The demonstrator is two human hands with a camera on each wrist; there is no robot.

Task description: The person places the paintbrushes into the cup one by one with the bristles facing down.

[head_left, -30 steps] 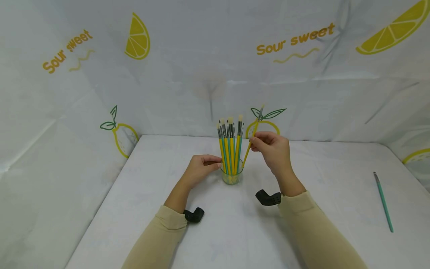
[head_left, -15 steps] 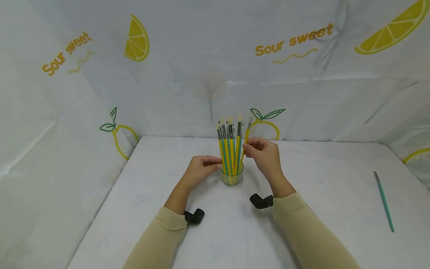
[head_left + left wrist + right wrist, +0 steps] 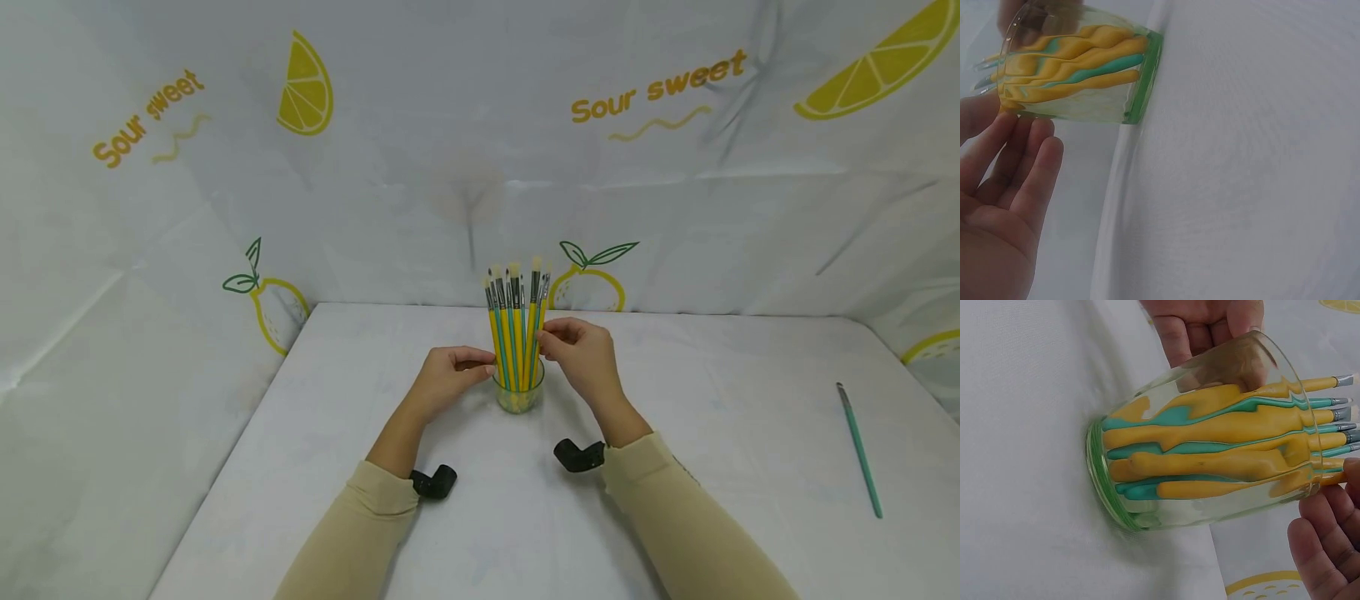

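A clear glass [image 3: 516, 402] with a green-tinted base stands upright on the white table, holding several yellow and teal paintbrushes [image 3: 517, 337], bristles up. At its left side, my left hand [image 3: 446, 379] steadies the glass, thumb and fingertips at the rim. My right hand [image 3: 585, 358] pinches a yellow paintbrush [image 3: 1334, 479] at the right side of the bunch; its handle is down inside the glass. In the right wrist view the handle ends [image 3: 1122, 469] show through the glass, reaching close to the base. My right fingertips are right beside the rim.
A single teal paintbrush [image 3: 860, 450] lies on the table [image 3: 720, 400] far to the right. Behind the table hangs a white sheet [image 3: 420, 150] printed with lemons and words. A black camera mount [image 3: 581, 456] sits at my right wrist, another [image 3: 435, 482] at my left.
My right hand has moved left and down, bringing the yellow paintbrush from beside the glass, tilted, to nearly upright in it against the others. My left hand has stayed in place.
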